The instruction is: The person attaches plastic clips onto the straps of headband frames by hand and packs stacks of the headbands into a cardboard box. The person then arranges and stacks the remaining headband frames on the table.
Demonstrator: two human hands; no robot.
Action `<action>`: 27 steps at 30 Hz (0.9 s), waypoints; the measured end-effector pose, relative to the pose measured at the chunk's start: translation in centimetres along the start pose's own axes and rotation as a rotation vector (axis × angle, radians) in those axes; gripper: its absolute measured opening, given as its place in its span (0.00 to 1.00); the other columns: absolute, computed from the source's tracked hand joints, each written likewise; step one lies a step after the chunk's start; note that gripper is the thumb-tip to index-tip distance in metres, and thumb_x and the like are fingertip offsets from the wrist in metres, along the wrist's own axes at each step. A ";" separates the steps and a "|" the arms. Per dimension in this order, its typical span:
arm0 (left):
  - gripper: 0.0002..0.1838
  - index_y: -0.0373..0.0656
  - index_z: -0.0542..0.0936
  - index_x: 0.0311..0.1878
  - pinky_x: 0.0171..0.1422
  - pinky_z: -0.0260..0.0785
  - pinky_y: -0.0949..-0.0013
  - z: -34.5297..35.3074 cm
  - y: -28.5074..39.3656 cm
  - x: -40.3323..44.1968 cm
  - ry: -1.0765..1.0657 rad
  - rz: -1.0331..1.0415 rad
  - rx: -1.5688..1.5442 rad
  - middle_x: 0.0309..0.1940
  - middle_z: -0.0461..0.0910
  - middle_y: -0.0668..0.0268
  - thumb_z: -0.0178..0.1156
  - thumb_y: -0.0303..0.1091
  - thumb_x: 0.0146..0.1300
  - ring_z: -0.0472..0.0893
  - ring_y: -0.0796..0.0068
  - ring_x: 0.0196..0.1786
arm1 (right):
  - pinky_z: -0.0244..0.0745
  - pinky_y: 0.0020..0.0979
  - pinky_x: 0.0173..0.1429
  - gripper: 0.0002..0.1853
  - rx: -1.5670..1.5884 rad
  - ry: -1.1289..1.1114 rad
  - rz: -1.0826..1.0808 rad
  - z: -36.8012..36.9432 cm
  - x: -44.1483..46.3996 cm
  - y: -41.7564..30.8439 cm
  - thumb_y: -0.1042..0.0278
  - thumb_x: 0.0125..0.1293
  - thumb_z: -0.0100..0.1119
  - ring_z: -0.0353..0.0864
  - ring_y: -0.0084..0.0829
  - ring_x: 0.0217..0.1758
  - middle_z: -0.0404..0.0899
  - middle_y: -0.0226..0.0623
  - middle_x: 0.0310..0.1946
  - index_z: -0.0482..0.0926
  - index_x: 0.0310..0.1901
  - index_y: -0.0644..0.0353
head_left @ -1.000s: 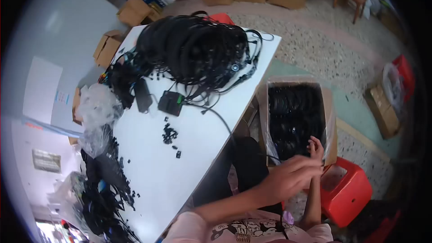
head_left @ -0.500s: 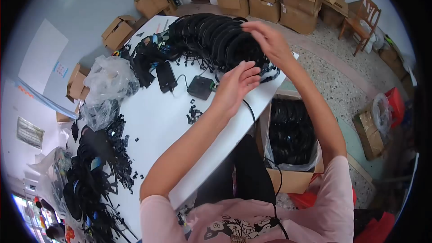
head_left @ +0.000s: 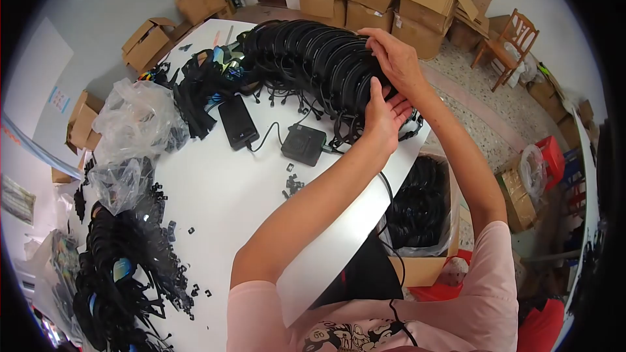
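A long curved row of black ring-shaped pieces [head_left: 313,52], packed tightly side by side with thin cords hanging below, lies along the table's far edge. At its near right end, my right hand [head_left: 401,62] rests over the top with the fingers stretched out. Just below it, my left hand [head_left: 385,117] is turned partly palm up, thumb raised and fingers apart, against the same end. Both hands look open; where they meet the end piece is partly hidden.
On the white table [head_left: 222,202] lie a black phone-like device [head_left: 237,122], a cabled black box [head_left: 304,144], small black clips [head_left: 293,186], a clear plastic bag [head_left: 140,117] and a black strap pile [head_left: 117,267]. A carton of black pieces [head_left: 420,208] stands beside my legs.
My left hand has moved up and right against the row's end, and my right hand has come slightly lower onto it. The camera view has shifted a little.
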State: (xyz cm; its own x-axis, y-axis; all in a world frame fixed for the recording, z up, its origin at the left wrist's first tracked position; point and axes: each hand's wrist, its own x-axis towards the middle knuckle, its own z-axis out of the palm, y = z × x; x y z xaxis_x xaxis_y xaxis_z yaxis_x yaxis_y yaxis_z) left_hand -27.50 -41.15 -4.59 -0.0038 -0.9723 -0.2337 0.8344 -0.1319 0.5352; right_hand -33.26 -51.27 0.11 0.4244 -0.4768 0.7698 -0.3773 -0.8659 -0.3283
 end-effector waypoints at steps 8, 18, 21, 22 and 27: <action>0.41 0.45 0.56 0.81 0.74 0.66 0.55 -0.4 -0.2 1.4 0.006 -0.040 0.012 0.61 0.78 0.52 0.34 0.68 0.80 0.77 0.59 0.63 | 0.79 0.47 0.39 0.10 -0.345 -0.136 0.085 1.0 2.1 0.7 0.60 0.79 0.53 0.86 0.51 0.40 0.88 0.42 0.38 0.77 0.56 0.49; 0.42 0.45 0.50 0.83 0.69 0.70 0.60 -0.5 -0.3 2.0 -0.017 -0.046 -0.019 0.59 0.83 0.51 0.34 0.68 0.80 0.78 0.64 0.55 | 0.80 0.46 0.38 0.17 -0.484 -0.405 -0.221 2.4 7.2 1.1 0.49 0.81 0.48 0.87 0.49 0.39 0.88 0.43 0.37 0.79 0.60 0.45; 0.42 0.45 0.51 0.83 0.70 0.70 0.59 -0.4 -0.3 2.1 -0.012 -0.048 -0.003 0.60 0.82 0.51 0.34 0.68 0.80 0.79 0.64 0.55 | 0.80 0.45 0.39 0.18 -0.535 -0.521 -0.223 2.5 8.1 1.0 0.48 0.82 0.47 0.87 0.48 0.38 0.87 0.43 0.36 0.81 0.60 0.44; 0.42 0.45 0.51 0.83 0.69 0.70 0.60 -0.4 -0.3 2.3 -0.012 -0.050 -0.012 0.59 0.83 0.51 0.34 0.69 0.80 0.79 0.64 0.54 | 0.80 0.44 0.39 0.18 -0.534 -0.533 -0.217 2.4 8.2 1.0 0.48 0.82 0.47 0.87 0.47 0.38 0.87 0.42 0.36 0.81 0.59 0.44; 0.42 0.47 0.52 0.82 0.66 0.71 0.60 -0.6 -0.3 2.5 -0.027 -0.073 -0.008 0.56 0.85 0.52 0.35 0.69 0.80 0.80 0.66 0.51 | 0.79 0.43 0.51 0.17 -0.397 -0.476 -0.286 3.8 9.0 2.5 0.50 0.81 0.48 0.84 0.46 0.51 0.86 0.44 0.45 0.81 0.54 0.52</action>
State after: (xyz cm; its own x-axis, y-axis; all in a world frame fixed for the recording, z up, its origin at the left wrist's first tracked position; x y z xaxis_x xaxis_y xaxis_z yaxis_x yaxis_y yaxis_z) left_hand -27.43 -43.46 -5.82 -0.0798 -0.9651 -0.2496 0.8354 -0.2014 0.5114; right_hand -27.24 -58.24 4.10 0.8337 -0.3309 0.4422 -0.4316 -0.8898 0.1480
